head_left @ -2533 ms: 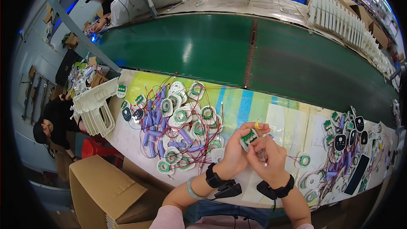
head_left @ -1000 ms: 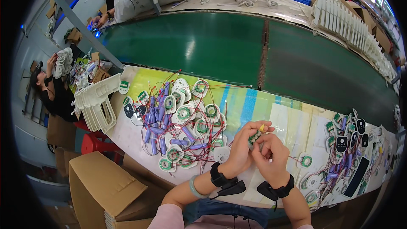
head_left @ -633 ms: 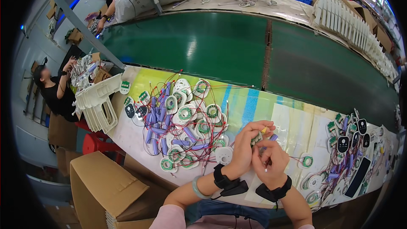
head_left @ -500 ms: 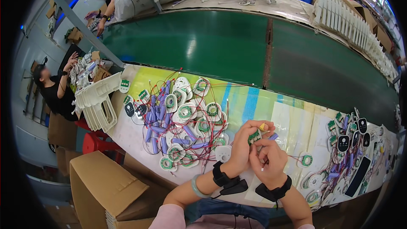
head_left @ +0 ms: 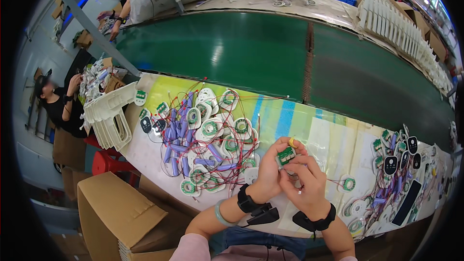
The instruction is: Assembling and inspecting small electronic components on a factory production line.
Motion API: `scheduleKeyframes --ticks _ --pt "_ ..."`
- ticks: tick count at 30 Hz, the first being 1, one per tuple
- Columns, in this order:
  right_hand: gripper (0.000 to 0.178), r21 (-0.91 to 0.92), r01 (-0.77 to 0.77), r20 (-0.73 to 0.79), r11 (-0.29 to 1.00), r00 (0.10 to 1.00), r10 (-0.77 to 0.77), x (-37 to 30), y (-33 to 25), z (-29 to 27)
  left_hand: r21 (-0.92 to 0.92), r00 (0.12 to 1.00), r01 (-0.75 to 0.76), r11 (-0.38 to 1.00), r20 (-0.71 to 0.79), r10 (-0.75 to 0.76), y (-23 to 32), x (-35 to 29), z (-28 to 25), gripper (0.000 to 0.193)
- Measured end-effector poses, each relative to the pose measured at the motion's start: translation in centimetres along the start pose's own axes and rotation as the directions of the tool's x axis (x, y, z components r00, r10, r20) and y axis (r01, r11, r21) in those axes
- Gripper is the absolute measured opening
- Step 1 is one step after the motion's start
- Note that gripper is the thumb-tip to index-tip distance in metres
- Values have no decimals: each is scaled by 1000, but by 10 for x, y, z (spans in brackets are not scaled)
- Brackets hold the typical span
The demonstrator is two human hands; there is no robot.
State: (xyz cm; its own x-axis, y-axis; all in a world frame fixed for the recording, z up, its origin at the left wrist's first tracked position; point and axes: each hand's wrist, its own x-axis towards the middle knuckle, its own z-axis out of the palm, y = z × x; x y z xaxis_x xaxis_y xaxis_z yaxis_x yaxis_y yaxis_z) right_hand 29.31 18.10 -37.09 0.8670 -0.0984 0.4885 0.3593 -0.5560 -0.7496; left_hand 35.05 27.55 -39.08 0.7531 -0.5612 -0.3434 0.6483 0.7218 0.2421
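Observation:
My left hand grips a small green circuit board with white connectors, its face turned up. A yellow cover sits on one of its fingertips. Against the board's lower edge, my right hand is closed, thumb and fingers pinched together. A small white plug on a thin wire pokes out below those fingers. Red wires run from this hand to a white disc with a green ring board on the table. What else lies inside the right palm is hidden.
Left of my hands lies a heap of purple battery cells, ring boards and tangled red wires. More assemblies with black panels lie at right. Beyond the table runs a green conveyor belt. An open cardboard box stands at lower left. Co-workers sit beyond.
The green board has turned so its face and connectors show more fully. A purple cell that showed by my right fingers is out of sight. A co-worker at left has lowered a hand.

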Motion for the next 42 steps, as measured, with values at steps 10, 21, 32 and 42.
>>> scheduleKeyframes --ticks 10,21,32,42 --pt "17 -55 -58 64 997 996 61 4 -3 -2 16 994 -105 994 -3 105 4 3 -4 10" --pt "13 -6 -123 37 992 992 123 -1 -2 -5 16 968 -193 981 -160 193 6 3 2 7" --pt "7 556 -486 103 674 845 525 14 10 -26 680 907 -389 622 162 390 5 -9 12 23" --pt "17 157 -262 -43 952 961 272 11 10 -25 710 929 -310 633 83 361 6 -16 18 19"
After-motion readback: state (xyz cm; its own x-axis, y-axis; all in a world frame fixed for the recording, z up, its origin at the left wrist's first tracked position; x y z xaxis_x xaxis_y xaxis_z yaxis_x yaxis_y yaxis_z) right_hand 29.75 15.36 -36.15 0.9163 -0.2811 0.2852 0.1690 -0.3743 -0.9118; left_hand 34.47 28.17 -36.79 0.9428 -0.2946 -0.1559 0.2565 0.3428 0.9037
